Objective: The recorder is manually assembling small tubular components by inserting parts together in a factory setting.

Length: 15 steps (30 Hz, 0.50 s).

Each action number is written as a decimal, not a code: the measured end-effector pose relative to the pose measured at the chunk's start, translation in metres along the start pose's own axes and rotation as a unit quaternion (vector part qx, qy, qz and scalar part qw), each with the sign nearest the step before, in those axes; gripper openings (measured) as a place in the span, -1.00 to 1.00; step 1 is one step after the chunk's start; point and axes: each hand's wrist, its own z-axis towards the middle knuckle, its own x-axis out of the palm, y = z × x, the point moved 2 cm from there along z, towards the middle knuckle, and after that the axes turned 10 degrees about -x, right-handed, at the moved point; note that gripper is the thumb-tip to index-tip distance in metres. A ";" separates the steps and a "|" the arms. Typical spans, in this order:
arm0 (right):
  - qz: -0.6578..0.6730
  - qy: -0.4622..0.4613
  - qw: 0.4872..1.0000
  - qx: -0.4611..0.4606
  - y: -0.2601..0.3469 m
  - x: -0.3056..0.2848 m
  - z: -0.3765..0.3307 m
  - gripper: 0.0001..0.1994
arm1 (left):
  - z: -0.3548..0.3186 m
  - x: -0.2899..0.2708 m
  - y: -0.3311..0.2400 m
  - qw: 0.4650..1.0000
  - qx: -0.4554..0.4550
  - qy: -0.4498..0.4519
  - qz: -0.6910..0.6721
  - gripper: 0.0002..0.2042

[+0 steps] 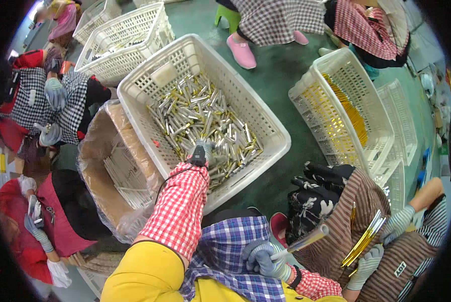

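Observation:
My left hand [203, 150], in a grey glove with a black band at the wrist, reaches down into a large white slatted crate [243, 95]. Its fingers touch a heap of short silver and yellow metallic tubes [200, 110], and the forearm and the glove itself hide how they are bent. Over my blue checked apron [233, 234], my right hand [265, 257] is closed around a pale, translucent long tube [306, 239]. That tube tilts up to the right and its round end faces away from me.
Left of the crate stands a lined carton [127, 171] with white sticks inside. A white crate [346, 108] with yellow sticks is at right. A co-worker in brown stripes holds gold and silver sticks [364, 241] close to my right side. Other people sit around.

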 end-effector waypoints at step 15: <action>-0.112 -0.119 0.986 -0.023 0.019 0.046 -0.025 -0.66 | -0.314 -0.195 0.032 0.831 0.256 0.049 -0.492 -0.55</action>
